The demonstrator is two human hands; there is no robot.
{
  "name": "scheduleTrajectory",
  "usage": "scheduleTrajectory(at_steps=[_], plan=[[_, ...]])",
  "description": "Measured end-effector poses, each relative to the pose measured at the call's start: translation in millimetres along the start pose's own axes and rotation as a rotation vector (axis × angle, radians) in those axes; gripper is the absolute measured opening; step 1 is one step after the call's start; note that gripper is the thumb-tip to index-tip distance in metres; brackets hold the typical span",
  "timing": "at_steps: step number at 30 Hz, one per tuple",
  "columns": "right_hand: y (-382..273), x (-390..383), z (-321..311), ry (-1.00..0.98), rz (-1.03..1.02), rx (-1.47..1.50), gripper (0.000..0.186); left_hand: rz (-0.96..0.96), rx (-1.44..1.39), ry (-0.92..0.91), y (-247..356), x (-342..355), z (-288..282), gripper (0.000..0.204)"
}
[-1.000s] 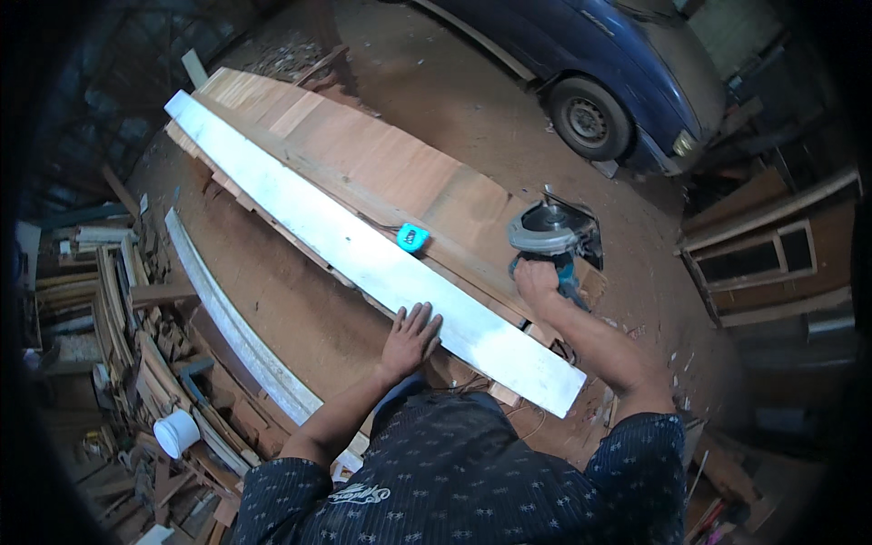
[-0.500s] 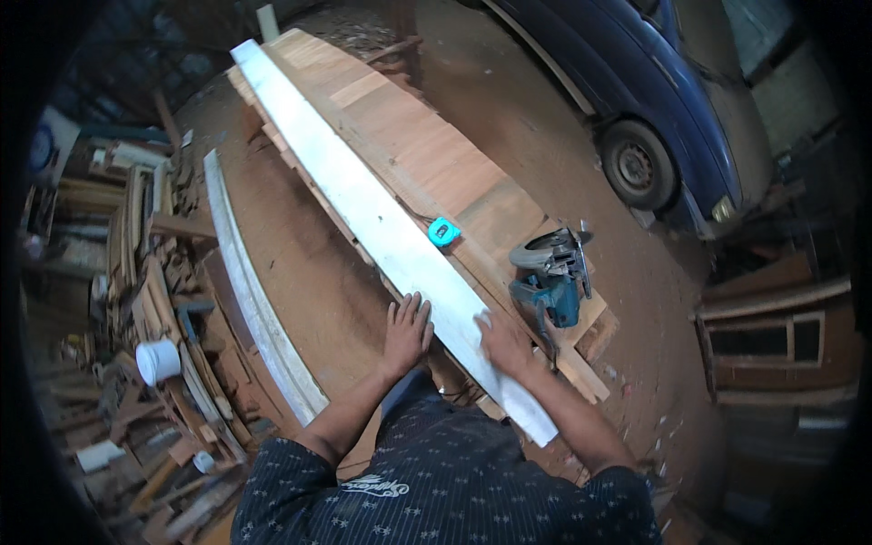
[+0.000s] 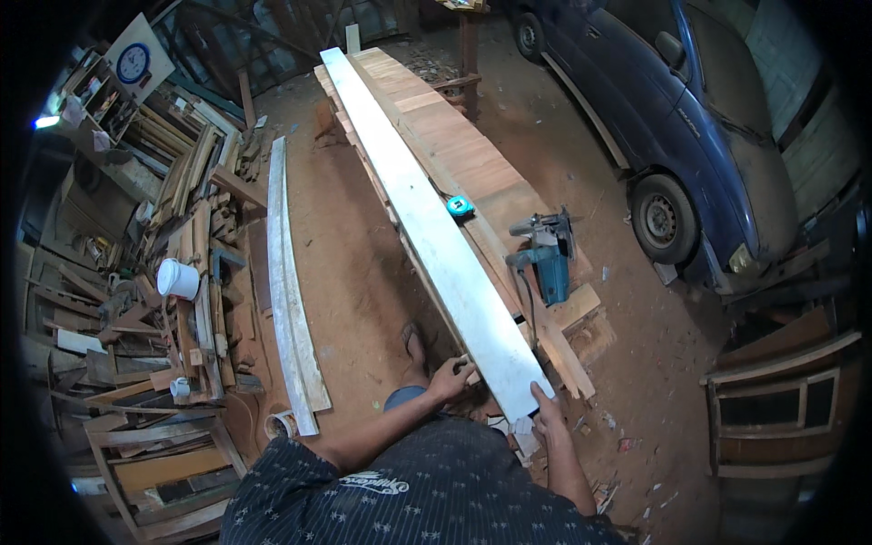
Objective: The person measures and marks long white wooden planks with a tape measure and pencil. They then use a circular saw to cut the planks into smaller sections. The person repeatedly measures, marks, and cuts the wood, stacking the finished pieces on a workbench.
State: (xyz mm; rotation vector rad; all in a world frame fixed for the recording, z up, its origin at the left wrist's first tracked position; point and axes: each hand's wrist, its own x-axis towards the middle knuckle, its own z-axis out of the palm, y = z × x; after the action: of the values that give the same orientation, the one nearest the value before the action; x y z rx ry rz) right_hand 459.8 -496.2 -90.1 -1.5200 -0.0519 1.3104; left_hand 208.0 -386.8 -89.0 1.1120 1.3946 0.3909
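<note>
A long white board (image 3: 427, 213) lies lengthwise on a workbench topped with wooden planks (image 3: 436, 118). My right hand (image 3: 548, 416) grips the board's near right corner, thumb on top and fingers partly hidden underneath. Beside the board's left edge, close to the near end, my left hand (image 3: 450, 380) is closed with its fingers curled; what they hold, if anything, is too small to make out. A turquoise tape measure (image 3: 460, 207) rests by the board's right edge. Farther right, a teal circular saw (image 3: 550, 263) sits on the bench, its cord hanging toward me.
Long weathered boards (image 3: 292, 300) lie on the dirt floor at left, near piled scrap wood (image 3: 195, 245) and a white bucket (image 3: 178, 279). A blue car (image 3: 677, 118) stands at the far right. Wooden frames (image 3: 772, 404) lean at the right.
Both hands lay flat on the white board before. My left hand has moved off its left edge and closed; my right has slid to the near corner and grips it. The view has shifted.
</note>
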Motion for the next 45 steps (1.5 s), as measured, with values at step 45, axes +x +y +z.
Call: scheduleTrajectory(at_steps=[45], plan=[[-205.7,-271.9,178.1,-0.695,-1.612,-0.187,0.072,0.475,-0.955,-0.294,241.0,-160.7,-93.7,0.063]])
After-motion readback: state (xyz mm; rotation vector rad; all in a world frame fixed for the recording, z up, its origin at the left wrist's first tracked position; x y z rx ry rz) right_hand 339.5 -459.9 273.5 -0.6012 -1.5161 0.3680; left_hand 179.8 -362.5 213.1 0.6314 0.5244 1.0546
